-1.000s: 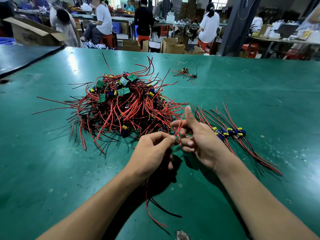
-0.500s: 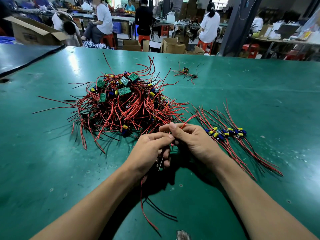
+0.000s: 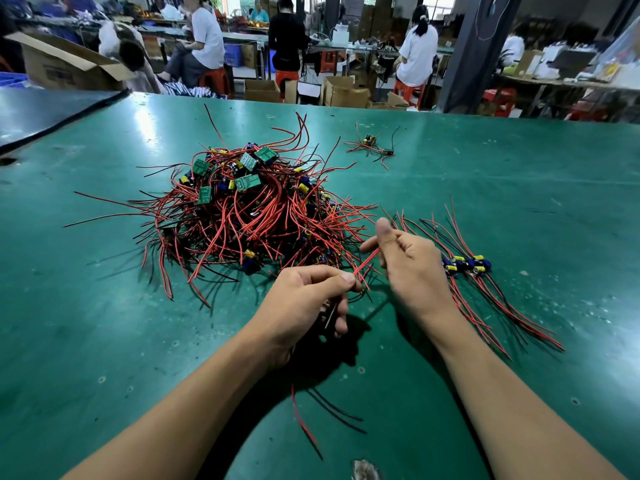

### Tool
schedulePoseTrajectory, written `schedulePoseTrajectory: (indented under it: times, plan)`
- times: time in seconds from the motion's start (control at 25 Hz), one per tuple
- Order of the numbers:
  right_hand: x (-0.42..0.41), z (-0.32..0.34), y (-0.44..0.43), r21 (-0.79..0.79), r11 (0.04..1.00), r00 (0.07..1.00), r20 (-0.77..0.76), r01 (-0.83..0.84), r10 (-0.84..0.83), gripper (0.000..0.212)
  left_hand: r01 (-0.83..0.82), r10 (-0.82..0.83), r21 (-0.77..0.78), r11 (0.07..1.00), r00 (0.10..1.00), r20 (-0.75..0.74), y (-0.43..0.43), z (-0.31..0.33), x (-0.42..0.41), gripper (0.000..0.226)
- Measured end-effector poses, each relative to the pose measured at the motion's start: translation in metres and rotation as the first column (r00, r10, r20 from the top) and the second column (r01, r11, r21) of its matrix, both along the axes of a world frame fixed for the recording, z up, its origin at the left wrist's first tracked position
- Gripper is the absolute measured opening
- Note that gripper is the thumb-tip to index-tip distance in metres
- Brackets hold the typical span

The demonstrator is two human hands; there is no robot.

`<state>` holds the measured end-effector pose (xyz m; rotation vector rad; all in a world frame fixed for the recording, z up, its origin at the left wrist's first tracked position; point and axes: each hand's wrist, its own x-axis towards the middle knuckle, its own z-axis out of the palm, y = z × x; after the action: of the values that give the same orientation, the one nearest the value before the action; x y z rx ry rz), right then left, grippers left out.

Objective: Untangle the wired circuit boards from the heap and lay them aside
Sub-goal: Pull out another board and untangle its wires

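I count one heap (image 3: 242, 216) of wired circuit boards at 11 o'clock from the hands, with five green boards face-up on top. The left hand (image 3: 308, 299) pinches red wires (image 3: 365, 266) between thumb and forefinger. The right hand (image 3: 412, 268), at its 2 o'clock, curls round them with the thumb raised. One sorted row (image 3: 467, 265) lies at 3 o'clock and one stray cluster (image 3: 370, 143) at 1 o'clock, both on the green table (image 3: 104, 306).

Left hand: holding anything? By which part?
Left hand pinches a few red wires partway along, between thumb and forefinger.
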<state>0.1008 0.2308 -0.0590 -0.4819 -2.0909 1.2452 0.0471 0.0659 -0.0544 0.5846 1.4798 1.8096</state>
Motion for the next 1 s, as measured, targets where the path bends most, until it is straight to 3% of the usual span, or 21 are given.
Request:
schedulePoseTrajectory:
  times: [0.08, 0.16, 0.28, 0.44, 0.52, 0.6, 0.72, 0.84, 0.92, 1.0]
  plan:
    - [-0.002, 0.006, 0.003, -0.328, 0.944, 1.0, -0.019, 0.013, -0.021, 0.067, 0.048, -0.047, -0.006, 0.999, 0.996, 0.07, -0.001, 0.002, 0.002, 0.012]
    - [0.0, 0.012, 0.006, -0.608, 0.792, 0.998, -0.055, -0.056, 0.028, 0.071, 0.067, -0.066, -0.01, 0.998, 0.991, 0.119, -0.001, 0.003, 0.003, 0.012]
    - [0.002, 0.014, 0.005, -0.751, 0.639, 0.986, -0.114, -0.164, 0.12, 0.067, 0.106, -0.102, -0.027, 0.994, 0.988, 0.118, -0.002, 0.004, 0.002, 0.013]
    - [0.007, 0.016, -0.007, -0.682, 0.676, 0.916, 0.024, -0.278, 0.401, 0.057, 0.011, -0.008, -0.023, 1.0, 0.992, 0.125, 0.0, 0.002, 0.001, 0.009]
    - [0.012, 0.014, -0.017, -0.674, 0.63, 0.818, 0.066, -0.386, 0.572, 0.05, -0.028, 0.03, -0.015, 0.999, 0.99, 0.136, 0.0, 0.001, 0.001, 0.011]
    - [0.014, 0.012, -0.024, -0.674, 0.593, 0.781, 0.038, -0.441, 0.624, 0.038, -0.057, 0.061, -0.039, 0.998, 0.991, 0.119, 0.001, 0.0, -0.001, 0.016]
    - [0.011, 0.011, -0.026, -0.553, 0.728, 0.847, 0.073, -0.406, 0.527, 0.033, -0.081, 0.087, -0.059, 0.995, 0.99, 0.11, 0.002, 0.001, 0.0, 0.024]
    - [0.005, 0.011, -0.02, -0.275, 0.911, 0.929, 0.121, -0.308, 0.351, 0.043, -0.066, 0.073, -0.065, 0.996, 0.991, 0.112, 0.003, 0.003, 0.001, 0.018]
    - [0.003, 0.007, -0.011, -0.132, 0.966, 0.964, 0.117, -0.223, 0.238, 0.044, -0.047, 0.054, -0.071, 0.996, 0.995, 0.088, 0.002, 0.004, 0.001, 0.014]
    - [0.003, 0.005, 0.0, -0.118, 0.982, 0.985, 0.074, -0.145, 0.155, 0.042, -0.018, 0.022, -0.073, 0.997, 0.998, 0.055, 0.001, 0.005, 0.002, 0.013]
